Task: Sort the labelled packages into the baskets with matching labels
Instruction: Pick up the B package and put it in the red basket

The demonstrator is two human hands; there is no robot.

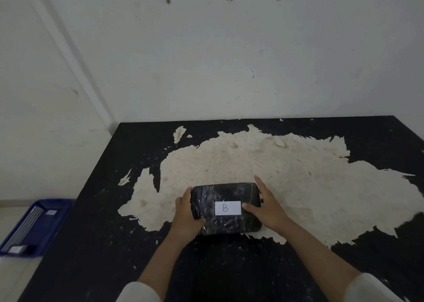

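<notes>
Black wrapped package (226, 208), labelled "B", lies at lower centre on the table (103, 210). Left hand (185, 214) and right hand (267, 206) clasp its ends, fingers pressed against it. Blue basket (43, 230) sits at lower left.

The blue basket (34, 228) at eight o'clock was cut by the left edge and its small white label was too blurred to read, while the left hand (185, 212) hid the left end of the black package (226, 207) and both sleeves ran off the bottom edge.
</notes>
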